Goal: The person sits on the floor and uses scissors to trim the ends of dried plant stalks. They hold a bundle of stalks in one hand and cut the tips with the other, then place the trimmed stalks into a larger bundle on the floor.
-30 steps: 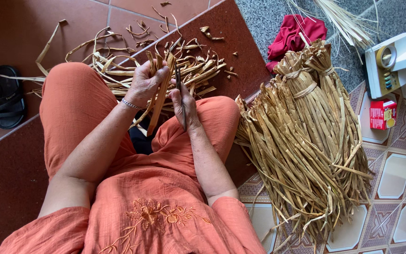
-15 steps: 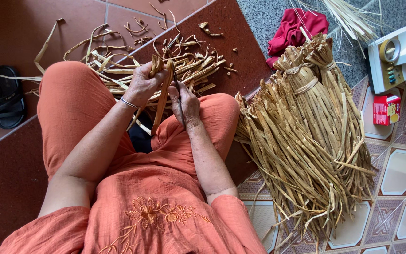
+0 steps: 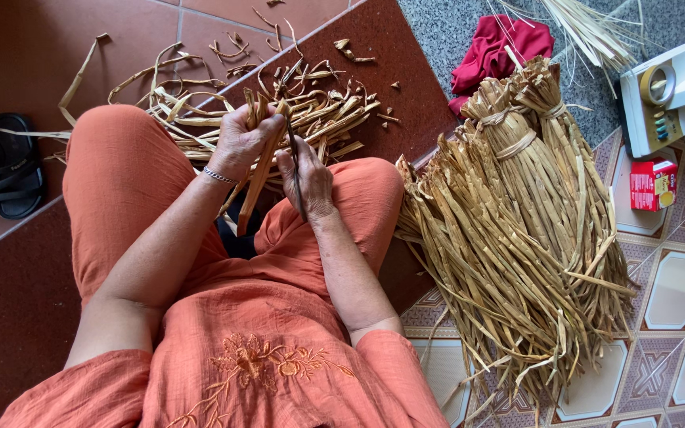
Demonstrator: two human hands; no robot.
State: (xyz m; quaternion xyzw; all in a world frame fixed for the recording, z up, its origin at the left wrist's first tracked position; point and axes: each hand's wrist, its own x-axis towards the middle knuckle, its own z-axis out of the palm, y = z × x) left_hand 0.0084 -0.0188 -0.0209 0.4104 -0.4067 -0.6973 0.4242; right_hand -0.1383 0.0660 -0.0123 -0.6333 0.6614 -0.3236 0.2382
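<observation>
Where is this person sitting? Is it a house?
Probably the tiled floor or porch step of a home used for craft work. Patterned floor tiles lie beside tied bundles of dried straw strips, and black sandals sit nearby.

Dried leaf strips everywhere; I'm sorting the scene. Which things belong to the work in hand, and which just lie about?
In hand: left hand, right hand, held strip, loose strips, tied bundles.
Lying about: red cloth, sandal, red box, white device.

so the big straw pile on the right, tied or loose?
Tied: straw bundles have strip bands round their tops.
</observation>
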